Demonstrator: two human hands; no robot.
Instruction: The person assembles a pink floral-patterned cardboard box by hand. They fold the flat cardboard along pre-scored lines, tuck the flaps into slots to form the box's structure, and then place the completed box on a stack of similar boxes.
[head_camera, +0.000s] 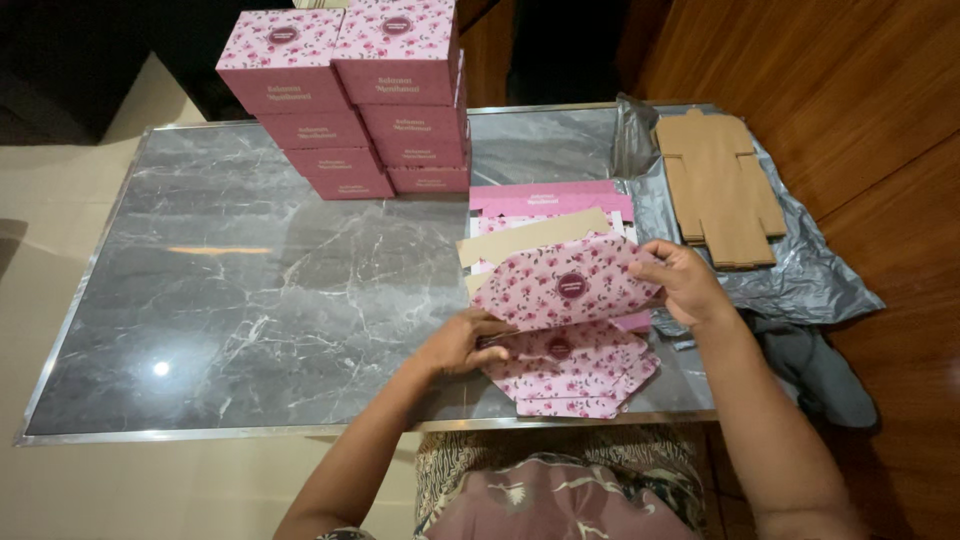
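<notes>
On the near right part of the grey marble surface (250, 290), a flat pink floral box blank (565, 285) is lifted at a slant between both hands. Its right edge is pinched by the right hand (685, 285), thumb on top and fingers curled underneath, while the left hand (460, 342) grips the lower left corner, fingers closed against the card. Just below it, lying flat near the front edge, is a second floral blank (575, 372) with a dark round emblem at its middle. Behind the lifted piece sits a loose pile of more pink blanks (550, 203), some turned brown side up. Further back, left of centre, stand two stacks of finished pink boxes (350, 100), side by side and touching. At the far right, a stack of plain brown cardboard blanks (718, 185) rests on a crumpled grey plastic bag (800, 280) that spills over the edge toward the wooden floor (880, 110).
</notes>
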